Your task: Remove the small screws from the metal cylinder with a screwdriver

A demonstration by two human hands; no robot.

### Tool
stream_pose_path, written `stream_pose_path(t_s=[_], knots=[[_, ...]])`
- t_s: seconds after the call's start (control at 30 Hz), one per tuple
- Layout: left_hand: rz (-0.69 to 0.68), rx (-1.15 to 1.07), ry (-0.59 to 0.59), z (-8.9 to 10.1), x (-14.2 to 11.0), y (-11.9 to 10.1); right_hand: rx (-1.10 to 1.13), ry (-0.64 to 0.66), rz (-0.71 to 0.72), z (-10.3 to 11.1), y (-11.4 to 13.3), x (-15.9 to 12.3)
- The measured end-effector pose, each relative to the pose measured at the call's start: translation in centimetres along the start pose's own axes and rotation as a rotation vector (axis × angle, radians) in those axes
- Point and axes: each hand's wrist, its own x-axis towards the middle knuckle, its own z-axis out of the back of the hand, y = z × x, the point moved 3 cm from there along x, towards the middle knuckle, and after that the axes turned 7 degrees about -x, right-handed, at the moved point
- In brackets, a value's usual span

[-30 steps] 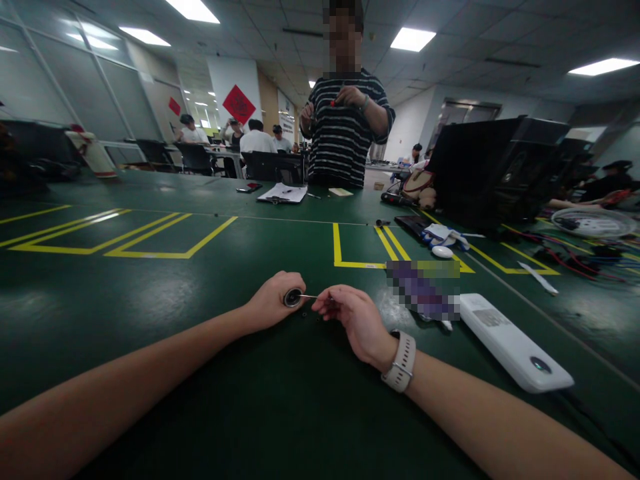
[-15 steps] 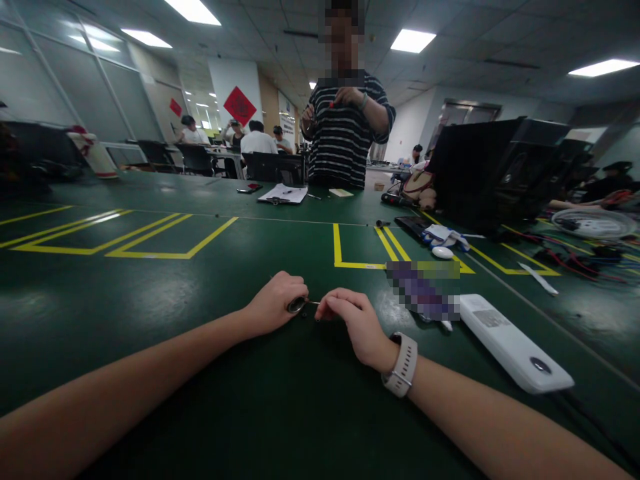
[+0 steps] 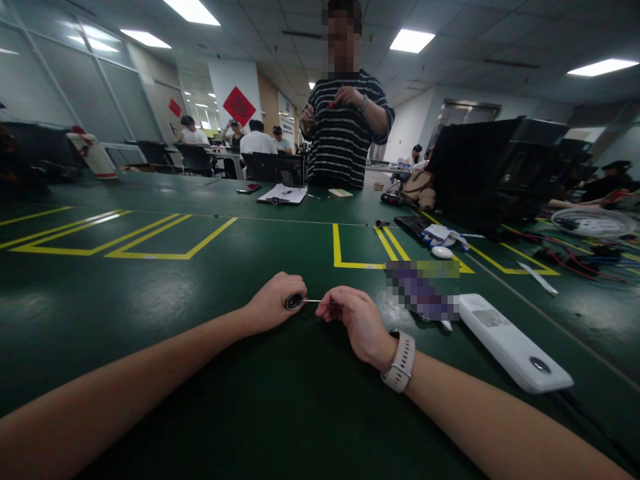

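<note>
My left hand (image 3: 273, 305) is closed around a small dark cylinder with a shiny round rim (image 3: 294, 301), whose open end faces me and slightly right. A thin metal rod (image 3: 313, 301) runs between that end and the fingertips of my right hand (image 3: 353, 320). My right fingers are curled and pinched on the rod; its far part is hidden behind them. I cannot tell how deep the rod's tip sits in the cylinder. Tiny dark pieces (image 3: 303, 315) lie on the green table (image 3: 250, 400) just below both hands.
A white power bank-like device (image 3: 515, 343) with a cable lies at the right, beside a blurred-out purple item (image 3: 423, 293). Beyond are a white mouse-like oval (image 3: 442, 253), gloves (image 3: 444, 236), a clipboard (image 3: 283, 193) and a black case (image 3: 500, 163). A person (image 3: 347, 127) stands opposite.
The cylinder's end tipped downward half a second ago and faces me again now. My right hand rolled over and back with the rod. Both hands stay in nearly the same place.
</note>
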Motion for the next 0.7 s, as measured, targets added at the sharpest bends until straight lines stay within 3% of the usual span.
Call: stream_pose_path(t_s=[0.7], knots=[[0.091,0.045,-0.009,-0.01,-0.03,0.26,-0.179,-0.144,0.063,0.72,-0.09,0.02]])
